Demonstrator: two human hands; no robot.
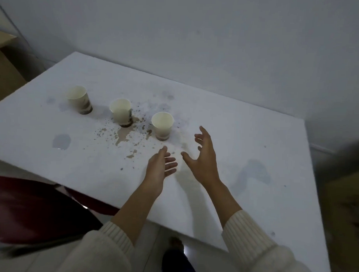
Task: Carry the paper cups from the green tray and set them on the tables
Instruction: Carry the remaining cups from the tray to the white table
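Your left hand (pixel 160 167) and right hand (pixel 202 159) hover apart, fingers spread and empty, above a matte white counter (pixel 256 138) where three tapered paper cups (pixel 79 99) (pixel 121 112) (pixel 162 125) stand upright amid brown splatter (pixel 123 137).

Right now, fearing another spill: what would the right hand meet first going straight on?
Probably nothing soon: the right hand points just right of the nearest cup, over table toward the wall; depth is unclear.

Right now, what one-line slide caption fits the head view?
Three upright paper cups on a splattered white table; left hand and right hand open, empty, beside them.
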